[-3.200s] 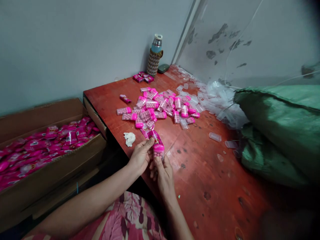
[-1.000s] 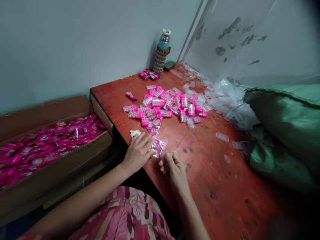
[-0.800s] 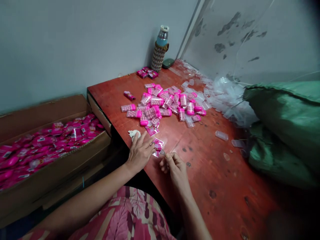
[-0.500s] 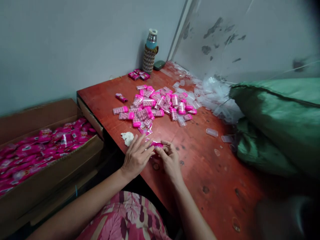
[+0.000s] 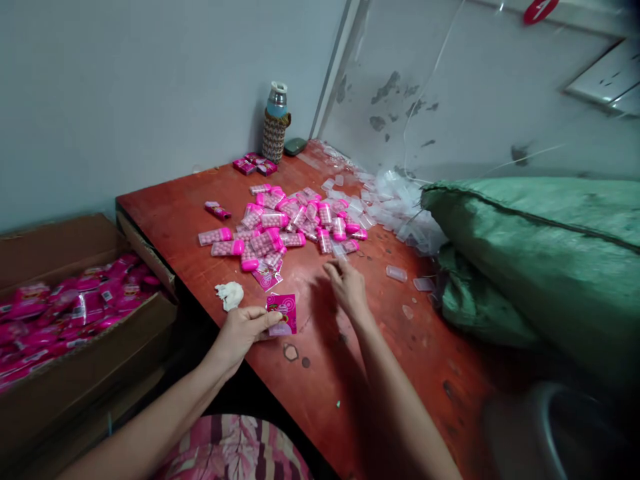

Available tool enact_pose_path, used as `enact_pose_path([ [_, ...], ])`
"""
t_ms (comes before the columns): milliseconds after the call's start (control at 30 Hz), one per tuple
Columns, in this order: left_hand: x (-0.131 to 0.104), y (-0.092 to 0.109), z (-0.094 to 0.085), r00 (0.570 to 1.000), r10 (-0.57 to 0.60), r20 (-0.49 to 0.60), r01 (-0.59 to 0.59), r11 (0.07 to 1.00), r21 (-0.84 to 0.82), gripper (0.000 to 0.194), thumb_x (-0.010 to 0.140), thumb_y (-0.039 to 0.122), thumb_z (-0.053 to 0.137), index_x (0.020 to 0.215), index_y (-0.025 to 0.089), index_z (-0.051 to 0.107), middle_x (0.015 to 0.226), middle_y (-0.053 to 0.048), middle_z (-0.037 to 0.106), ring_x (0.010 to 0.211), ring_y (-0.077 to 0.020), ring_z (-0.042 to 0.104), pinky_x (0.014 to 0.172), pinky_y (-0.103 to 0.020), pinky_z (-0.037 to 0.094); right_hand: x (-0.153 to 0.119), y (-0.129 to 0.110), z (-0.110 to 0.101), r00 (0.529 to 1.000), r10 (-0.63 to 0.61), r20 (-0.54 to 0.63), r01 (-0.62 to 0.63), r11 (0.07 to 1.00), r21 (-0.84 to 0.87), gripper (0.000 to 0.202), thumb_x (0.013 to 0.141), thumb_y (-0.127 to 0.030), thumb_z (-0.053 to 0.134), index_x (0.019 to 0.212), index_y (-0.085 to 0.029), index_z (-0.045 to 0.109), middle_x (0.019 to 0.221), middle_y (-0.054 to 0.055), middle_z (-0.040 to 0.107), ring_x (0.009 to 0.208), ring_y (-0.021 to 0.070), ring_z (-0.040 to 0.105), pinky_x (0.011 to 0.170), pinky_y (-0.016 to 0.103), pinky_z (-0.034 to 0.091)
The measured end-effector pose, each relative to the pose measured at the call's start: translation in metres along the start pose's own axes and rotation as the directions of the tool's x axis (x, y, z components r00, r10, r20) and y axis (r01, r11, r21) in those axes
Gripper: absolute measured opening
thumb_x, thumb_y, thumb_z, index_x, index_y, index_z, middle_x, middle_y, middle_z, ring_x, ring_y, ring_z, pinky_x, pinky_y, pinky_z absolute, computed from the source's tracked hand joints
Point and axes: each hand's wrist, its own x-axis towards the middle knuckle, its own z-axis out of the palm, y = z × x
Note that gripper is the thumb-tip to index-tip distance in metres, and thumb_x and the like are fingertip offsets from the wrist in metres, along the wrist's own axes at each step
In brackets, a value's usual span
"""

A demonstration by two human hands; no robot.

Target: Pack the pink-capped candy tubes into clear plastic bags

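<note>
My left hand point(image 5: 239, 339) pinches a pink printed card point(image 5: 284, 312) by its left side, thumb on top, above the table's near edge. Out over the table, near the pile of clear containers point(image 5: 275, 223) with pink caps and small pink balls inside, is my right hand point(image 5: 346, 283). Its fingers are curled together; what they hold, if anything, is hidden. More pink printed cards point(image 5: 266, 277) lie between the pile and my left hand. A crumpled white piece point(image 5: 230, 295) rests just beyond my left hand.
A cardboard box point(image 5: 100, 340) of pink packets stands at the left. Empty clear sleeves point(image 5: 400, 207) are heaped at the back right beside a green sack point(image 5: 530, 267). A bottle point(image 5: 275, 127) in a knitted cover stands by the wall on the red table point(image 5: 400, 387).
My hands have parted. The left now holds the pink card flat to view, and the right has let go of it and moved forward toward the pile. The view has shifted right.
</note>
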Motion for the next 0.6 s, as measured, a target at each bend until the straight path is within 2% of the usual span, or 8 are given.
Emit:
enact_pose_path([
  [67,-0.001,0.001,0.000,0.999,-0.018,-0.039,0.017,1.000,-0.024,0.021,0.062,0.032,0.072,0.063,0.011,0.067,0.062,-0.004,0.065,0.060,-0.0132,0.060,0.064,-0.025,0.050,0.026,0.012,-0.008,0.997,0.019,-0.079,-0.029,0.992,-0.126,0.028,0.084,-0.033,0.041,0.094,-0.017,0.062,0.092,0.009,0.064,0.086,0.0226,0.057,0.075,0.033,0.041],
  [167,-0.001,0.003,0.000,0.996,-0.039,-0.080,0.033,0.997,-0.071,0.022,0.058,0.030,0.074,0.056,0.012,0.063,0.057,-0.002,0.062,0.057,-0.0118,0.059,0.059,-0.023,0.049,0.057,0.028,-0.015,0.992,0.010,-0.124,-0.038,0.975,-0.220,0.032,0.085,-0.027,0.038,0.106,-0.016,0.058,0.109,0.014,0.058,0.101,0.0275,0.050,0.083,0.039,0.037],
  [233,-0.001,0.005,-0.001,0.993,-0.038,-0.110,0.027,0.994,-0.102,0.024,0.055,0.028,0.077,0.051,0.012,0.059,0.052,0.001,0.058,0.054,-0.0101,0.057,0.056,-0.021,0.048,0.072,0.039,-0.018,0.994,-0.014,-0.109,-0.016,0.962,-0.274,0.035,0.083,-0.019,0.037,0.113,-0.018,0.056,0.119,0.014,0.053,0.108,0.0289,0.045,0.086,0.041,0.035],
  [333,-0.001,0.010,-0.002,0.990,-0.047,-0.136,0.024,0.986,-0.163,0.025,0.054,0.028,0.077,0.051,0.012,0.058,0.052,0.001,0.057,0.051,-0.0085,0.055,0.052,-0.019,0.047,0.087,0.059,-0.019,0.997,-0.072,-0.013,0.064,0.947,-0.315,0.044,0.076,-0.008,0.040,0.114,-0.021,0.056,0.123,0.010,0.052,0.113,0.0288,0.042,0.089,0.042,0.034],
  [467,-0.002,0.016,-0.003,0.990,-0.047,-0.132,0.010,0.962,-0.272,0.022,0.058,0.027,0.076,0.058,0.011,0.061,0.059,-0.001,0.061,0.055,-0.0093,0.057,0.054,-0.021,0.050,0.086,0.083,-0.019,0.983,-0.158,0.097,0.180,0.938,-0.295,0.049,0.070,-0.002,0.039,0.111,-0.020,0.060,0.124,0.008,0.054,0.117,0.0246,0.041,0.095,0.040,0.032],
  [533,-0.003,0.018,-0.003,0.991,-0.049,-0.125,0.008,0.950,-0.311,0.018,0.060,0.024,0.074,0.060,0.010,0.062,0.062,-0.003,0.063,0.059,-0.0108,0.059,0.059,-0.023,0.052,0.075,0.092,-0.021,0.974,-0.183,0.132,0.213,0.940,-0.268,0.049,0.069,-0.002,0.038,0.106,-0.022,0.063,0.123,0.003,0.055,0.116,0.0204,0.044,0.095,0.035,0.034],
  [600,-0.003,0.019,-0.003,0.991,-0.055,-0.124,0.011,0.942,-0.334,0.014,0.063,0.020,0.072,0.062,0.010,0.063,0.064,-0.004,0.063,0.061,-0.0119,0.060,0.062,-0.025,0.054,0.059,0.100,-0.025,0.978,-0.168,0.121,0.194,0.947,-0.254,0.047,0.071,-0.004,0.035,0.102,-0.023,0.064,0.122,0.000,0.056,0.115,0.0172,0.047,0.094,0.033,0.037],
])
